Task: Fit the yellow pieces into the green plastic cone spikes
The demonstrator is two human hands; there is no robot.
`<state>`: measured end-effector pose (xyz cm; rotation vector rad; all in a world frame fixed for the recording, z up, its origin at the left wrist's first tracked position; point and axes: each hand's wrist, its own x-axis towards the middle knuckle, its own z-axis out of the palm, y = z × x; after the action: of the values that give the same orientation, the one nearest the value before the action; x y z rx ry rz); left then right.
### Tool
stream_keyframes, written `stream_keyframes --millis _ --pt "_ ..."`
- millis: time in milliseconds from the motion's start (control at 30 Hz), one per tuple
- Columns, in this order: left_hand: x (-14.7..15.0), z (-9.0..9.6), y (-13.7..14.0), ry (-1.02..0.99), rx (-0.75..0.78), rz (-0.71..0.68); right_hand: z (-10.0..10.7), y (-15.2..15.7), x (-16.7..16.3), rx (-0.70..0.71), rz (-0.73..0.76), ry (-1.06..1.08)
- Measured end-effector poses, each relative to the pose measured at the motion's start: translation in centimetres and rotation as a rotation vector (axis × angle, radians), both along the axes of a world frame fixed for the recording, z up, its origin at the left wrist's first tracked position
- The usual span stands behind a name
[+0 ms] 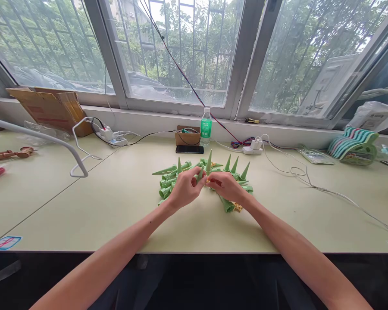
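My left hand (186,187) is closed round a green plastic spike (200,173), its pointed end up. Close beside it, my right hand (228,186) pinches a small yellow piece (208,181) against the spike's side; whether the two touch I cannot tell. Around both hands lie several more green cone-shaped spikes (165,192), some standing tip up like the tall spike (208,162) behind my fingers. Under my right wrist, a hollow green spike (227,206) lies with its round opening toward me. Small yellow pieces (237,207) are heaped next to it, partly hidden by my wrist.
Behind the spikes are a black phone (189,149), a small cardboard box (187,137) and a water bottle (206,127). Power strips (252,149) with cables run along the window sill. A white lamp arm (45,133) reaches in from the left; teal hangers (354,145) stand right.
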<state>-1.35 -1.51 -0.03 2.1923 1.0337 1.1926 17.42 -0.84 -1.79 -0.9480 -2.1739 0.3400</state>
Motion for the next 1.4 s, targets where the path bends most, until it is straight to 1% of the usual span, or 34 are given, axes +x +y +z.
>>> stream_keyframes --millis 233,467,633,867,1400 --pt "-0.02 -0.09 0.06 -0.001 -0.006 0.001 -0.04 0.01 0.03 -0.002 0.014 -0.006" --pt "-0.11 -0.09 0.12 -0.015 -0.032 -0.029 -0.08 -0.06 0.03 -0.015 0.018 -0.004" --pt "-0.16 -0.19 0.23 -0.019 -0.048 -0.036 -0.24 0.0 0.03 0.004 0.037 0.001" --pt "-0.15 -0.12 0.12 -0.08 -0.132 -0.048 -0.18 0.04 -0.02 -0.003 0.026 -0.008" --pt "-0.13 -0.07 0.36 -0.147 -0.211 -0.064 -0.06 -0.09 -0.01 -0.003 0.046 -0.03"
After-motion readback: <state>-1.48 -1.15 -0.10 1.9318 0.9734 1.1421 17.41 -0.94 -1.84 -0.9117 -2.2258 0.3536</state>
